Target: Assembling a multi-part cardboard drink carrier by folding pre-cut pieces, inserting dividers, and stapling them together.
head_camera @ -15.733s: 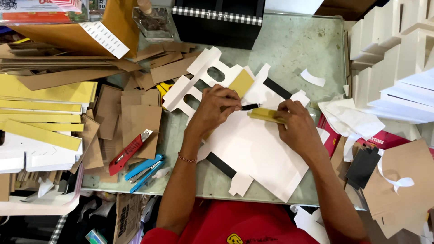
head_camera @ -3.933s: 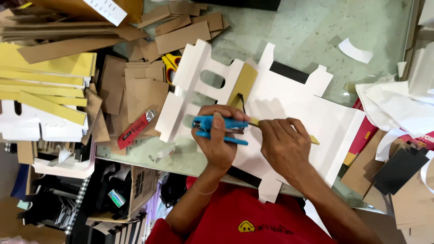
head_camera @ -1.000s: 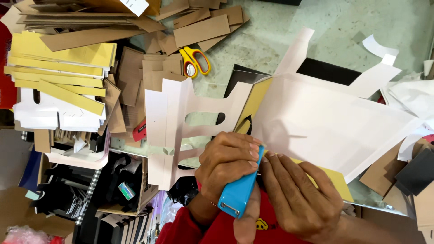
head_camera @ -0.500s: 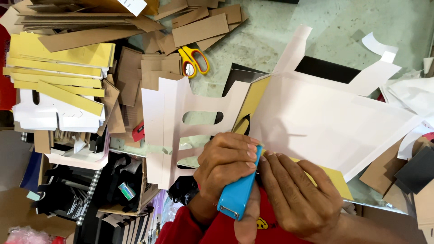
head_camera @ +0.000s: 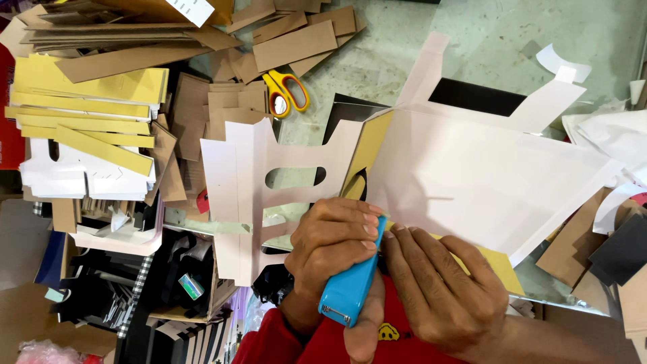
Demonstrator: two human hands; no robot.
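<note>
My left hand [head_camera: 333, 253] is wrapped around a bright blue stapler [head_camera: 352, 283] at the near edge of a large white die-cut cardboard sheet [head_camera: 485, 172]. The stapler's nose meets the sheet where a yellow strip [head_camera: 367, 152] lies on it. My right hand [head_camera: 441, 290] lies flat against the sheet's near edge, its fingers beside the stapler. A white cut-out flap with an oval handle hole [head_camera: 269, 185] hangs to the left of my left hand.
Yellow-handled scissors [head_camera: 286, 91] lie on the greenish table [head_camera: 499, 34] among brown cardboard strips [head_camera: 293, 44]. Stacks of yellow and white card [head_camera: 87, 128] fill the left. Brown and black card pieces [head_camera: 606, 249] sit at the right. Clutter lies under the table edge at lower left.
In the last second my hands and the stapler have stayed in place at the sheet's near edge. The white handle flap has shifted slightly.
</note>
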